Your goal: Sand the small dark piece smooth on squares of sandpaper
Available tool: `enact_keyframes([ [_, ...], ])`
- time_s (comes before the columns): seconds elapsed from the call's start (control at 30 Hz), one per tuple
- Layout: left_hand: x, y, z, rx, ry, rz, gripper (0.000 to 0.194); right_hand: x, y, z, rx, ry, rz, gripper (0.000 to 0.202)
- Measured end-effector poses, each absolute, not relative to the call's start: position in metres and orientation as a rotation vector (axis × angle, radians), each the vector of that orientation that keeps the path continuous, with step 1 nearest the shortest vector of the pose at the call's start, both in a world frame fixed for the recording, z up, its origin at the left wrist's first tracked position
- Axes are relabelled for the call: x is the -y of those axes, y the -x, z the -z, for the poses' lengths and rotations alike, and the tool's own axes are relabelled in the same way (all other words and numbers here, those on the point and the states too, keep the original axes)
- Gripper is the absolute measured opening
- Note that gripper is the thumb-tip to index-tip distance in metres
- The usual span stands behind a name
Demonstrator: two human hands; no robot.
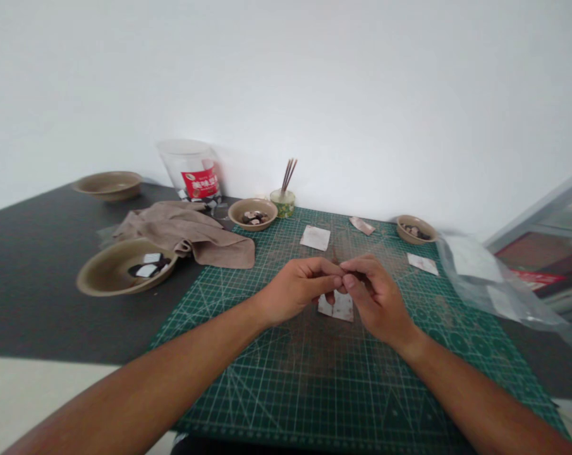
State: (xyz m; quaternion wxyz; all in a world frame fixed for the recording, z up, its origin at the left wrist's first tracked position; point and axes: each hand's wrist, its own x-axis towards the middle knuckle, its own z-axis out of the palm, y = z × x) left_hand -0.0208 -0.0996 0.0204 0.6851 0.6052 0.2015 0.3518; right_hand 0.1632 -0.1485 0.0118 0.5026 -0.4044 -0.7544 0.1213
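Note:
My left hand (301, 287) and my right hand (373, 297) meet fingertip to fingertip above the green cutting mat (267, 379). Both are closed in a pinch. Whatever sits between the fingertips is too small or too hidden to name. Just beneath them lies a stained white paper square (340, 309), partly covered by the fingers. Another white paper square (315, 238) rests farther back on the mat. Brown dust or stains mark the mat around the hands.
Left stand a bowl with black and white pieces (93, 278), a brown cloth (224, 243), a clear tub (172, 161) and another bowl (108, 183). Behind are a small bowl (236, 216) and a green tin with sticks (283, 205). Right are a small bowl (409, 238) and plastic bag (494, 284).

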Motion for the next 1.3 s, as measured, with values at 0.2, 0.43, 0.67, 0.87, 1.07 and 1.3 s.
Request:
enact_keyframes([
  [0.2,0.1000,0.0201,-0.0202,-0.521,-1.340,-0.856,0.019,0.1478,-0.1630,-0.0112,1.793,0.995,-0.302,0.005],
  [0.43,0.1008,0.0187,-0.0179,-0.533,-1.315,-0.873,0.023,0.1479,-0.1631,-0.0136,1.854,1.040,-0.352,0.014],
  [0.67,0.1009,0.0179,-0.0182,-0.527,-1.316,-0.930,0.023,0.1465,-0.1627,-0.0126,1.880,1.012,-0.375,0.007],
  [0.87,0.0998,0.0173,-0.0155,-0.522,-1.302,-0.949,0.023,0.1450,-0.1638,-0.0105,1.838,1.033,-0.391,0.004],
  [1.07,0.0986,0.0181,-0.0140,-0.455,-1.245,-0.952,0.023,0.1452,-0.1635,-0.0093,1.833,1.029,-0.397,0.001],
  [1.3,0.0965,0.0191,-0.0134,-0.400,-1.177,-0.921,0.017,0.1468,-0.1631,-0.0094,1.827,0.992,-0.408,0.003],
])
